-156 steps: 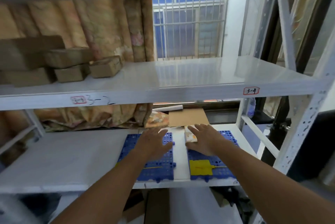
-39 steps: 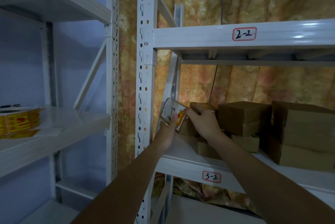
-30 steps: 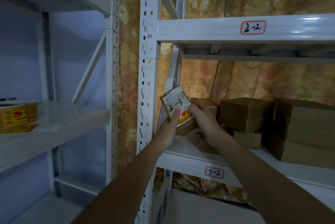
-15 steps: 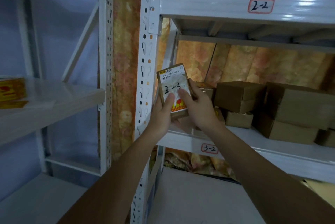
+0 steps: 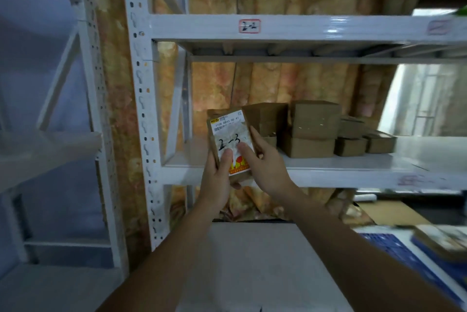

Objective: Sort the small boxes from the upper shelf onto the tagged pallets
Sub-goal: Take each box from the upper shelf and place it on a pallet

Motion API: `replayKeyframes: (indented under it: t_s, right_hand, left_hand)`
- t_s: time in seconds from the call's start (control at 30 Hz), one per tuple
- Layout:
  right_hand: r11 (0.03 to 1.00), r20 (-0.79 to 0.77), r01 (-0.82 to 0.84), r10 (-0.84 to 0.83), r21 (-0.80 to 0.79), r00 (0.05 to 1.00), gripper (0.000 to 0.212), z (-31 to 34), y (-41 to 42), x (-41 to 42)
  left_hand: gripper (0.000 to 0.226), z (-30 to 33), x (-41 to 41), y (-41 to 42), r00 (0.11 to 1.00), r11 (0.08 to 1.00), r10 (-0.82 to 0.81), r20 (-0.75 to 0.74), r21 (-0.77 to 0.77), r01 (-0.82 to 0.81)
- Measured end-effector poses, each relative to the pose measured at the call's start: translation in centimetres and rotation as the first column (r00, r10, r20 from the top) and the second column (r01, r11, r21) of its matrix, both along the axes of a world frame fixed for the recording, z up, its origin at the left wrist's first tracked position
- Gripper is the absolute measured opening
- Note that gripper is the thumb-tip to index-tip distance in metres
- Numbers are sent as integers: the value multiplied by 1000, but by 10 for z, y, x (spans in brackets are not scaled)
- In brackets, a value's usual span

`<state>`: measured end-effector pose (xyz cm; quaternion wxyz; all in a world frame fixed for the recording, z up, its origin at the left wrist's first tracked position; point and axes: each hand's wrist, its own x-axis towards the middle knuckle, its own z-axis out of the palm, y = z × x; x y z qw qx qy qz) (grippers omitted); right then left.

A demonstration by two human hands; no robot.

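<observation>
Both hands hold one small brown box (image 5: pixel 228 132) upright in front of the upper shelf (image 5: pixel 353 170); its white label reads "2-3" in handwriting. My left hand (image 5: pixel 218 177) grips its lower left side, thumb on the label. My right hand (image 5: pixel 265 162) holds its right edge, thumb on the label too. Several more small brown boxes (image 5: pixel 313 129) are stacked on the shelf behind. A blue pallet (image 5: pixel 394 251) shows at the lower right, blurred, with a box (image 5: pixel 444 238) lying on it.
A white perforated upright (image 5: pixel 141 119) stands just left of the held box. A higher shelf beam (image 5: pixel 303 27) carries a red-framed tag. A lower white shelf surface (image 5: pixel 252 261) lies under my forearms. A second rack (image 5: pixel 50 147) stands at the left. A flat cardboard sheet (image 5: pixel 389 213) lies at the right.
The box came off the shelf stack into both hands and turned label-up. The view has swung right and down, bringing the blue pallet into sight.
</observation>
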<state>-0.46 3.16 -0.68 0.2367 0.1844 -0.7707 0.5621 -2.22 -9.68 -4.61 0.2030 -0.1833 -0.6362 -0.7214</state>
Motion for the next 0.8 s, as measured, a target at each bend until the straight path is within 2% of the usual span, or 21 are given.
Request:
replayKeyframes:
  t_s: [0.07, 0.23, 0.33, 0.47, 0.53, 0.67, 0.8]
  right_hand:
    - [998, 4, 57, -57, -9, 998, 32, -9, 27, 33]
    - [981, 66, 195, -194, -3, 979, 29, -41, 98, 115]
    - [962, 121, 273, -268, -28, 956, 39, -68, 136, 161]
    - [920, 225, 391, -376, -21, 899, 54, -112, 183, 206]
    - [909, 296, 416, -391, -24, 872, 51, -134, 206, 225]
    - [889, 417, 442, -361, -115, 834, 26, -170, 243, 249]
    - [870, 501, 479, -366, -114, 784, 35, -202, 273, 250]
  left_hand:
    - [29, -9, 25, 30, 999, 999, -36, 37, 5, 36]
    - [44, -47, 87, 108, 983, 985, -173, 66, 38, 170]
    - [47, -68, 128, 148, 969, 973, -229, 96, -11, 231]
    - [59, -100, 171, 192, 929, 931, -289, 232, -157, 329]
    - [55, -117, 187, 212, 909, 903, -300, 290, -220, 368]
    - [52, -153, 201, 249, 884, 868, -312, 349, -274, 414]
    - [51, -176, 201, 278, 859, 821, -340, 383, -325, 470]
